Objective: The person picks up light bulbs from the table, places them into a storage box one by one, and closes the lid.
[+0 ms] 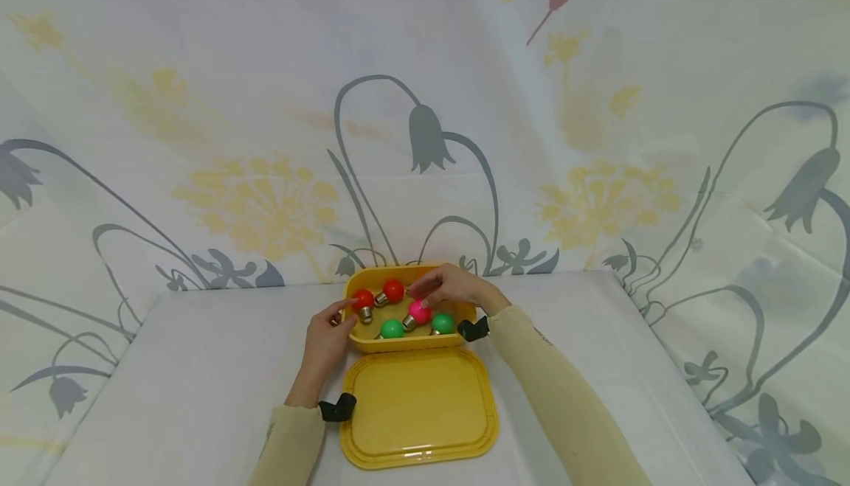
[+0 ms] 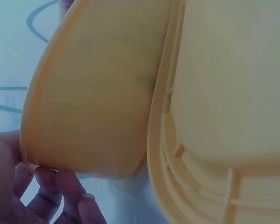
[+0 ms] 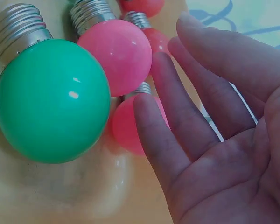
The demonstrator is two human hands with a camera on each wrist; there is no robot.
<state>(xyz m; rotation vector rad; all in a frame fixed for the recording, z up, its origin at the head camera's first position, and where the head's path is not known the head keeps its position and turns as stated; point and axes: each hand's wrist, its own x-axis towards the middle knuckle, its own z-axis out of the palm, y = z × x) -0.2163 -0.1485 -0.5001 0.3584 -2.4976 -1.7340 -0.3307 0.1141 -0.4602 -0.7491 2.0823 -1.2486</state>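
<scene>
A yellow plastic box holds several round light bulbs with metal screw bases. In the head view two red bulbs lie at the left and back, a pink bulb in the middle, two green bulbs along the front. My left hand grips the box's left rim, its fingers bent about the edge in the left wrist view. Over the right half of the box is my right hand, fingers extended. From the right wrist, its fingertips reach beside a partly covered pinkish bulb, behind the large green bulb.
A yellow lid lies on the white-covered table right in front of the box. Behind the table hangs a flower-patterned cloth, close to the box's back side.
</scene>
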